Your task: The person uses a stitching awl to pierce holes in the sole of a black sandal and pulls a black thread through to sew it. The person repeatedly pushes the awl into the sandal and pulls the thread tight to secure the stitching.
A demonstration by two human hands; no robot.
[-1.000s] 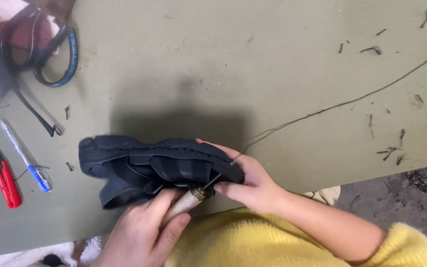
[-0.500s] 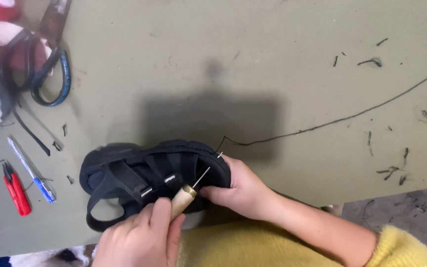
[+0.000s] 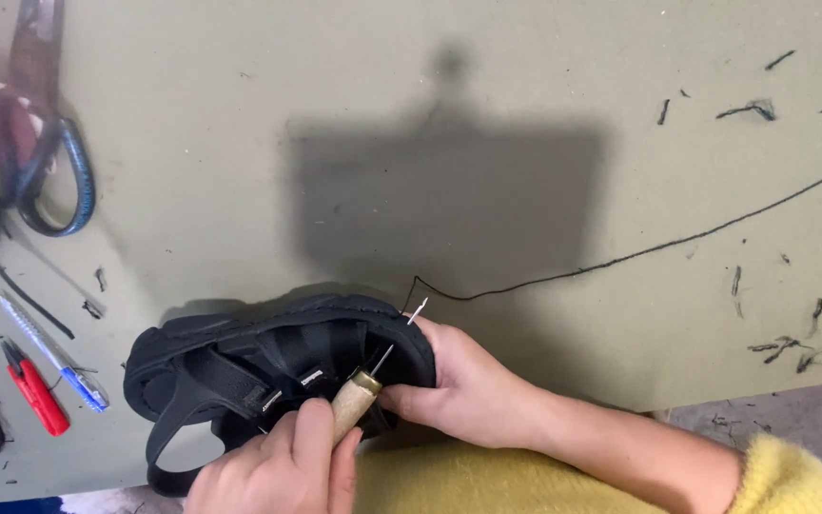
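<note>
Your left grip [image 3: 283, 466] is wrapped tight around the wooden handle of an awl [image 3: 354, 405], its thin metal shaft driven in through the sole edge of the black sandal [image 3: 268, 366] so the tip pokes out on the far side. Your right grip [image 3: 463, 385] is clamped on the sandal's end, thumb near the awl's brass collar, which braces the sole against the push. The sandal lies at the near edge of the olive-green bench [image 3: 525, 124], straps facing you, close in over your yellow sleeve [image 3: 792, 476] (that keeps the work steady near your body). A black thread [image 3: 639, 252] runs from the pierced spot away across the bench to the right. Off to the left lie a blue pen [image 3: 54, 354], red-handled snips [image 3: 35, 390] and large scissors with blue-wrapped handles [image 3: 59, 181], all well apart from your hands.
</note>
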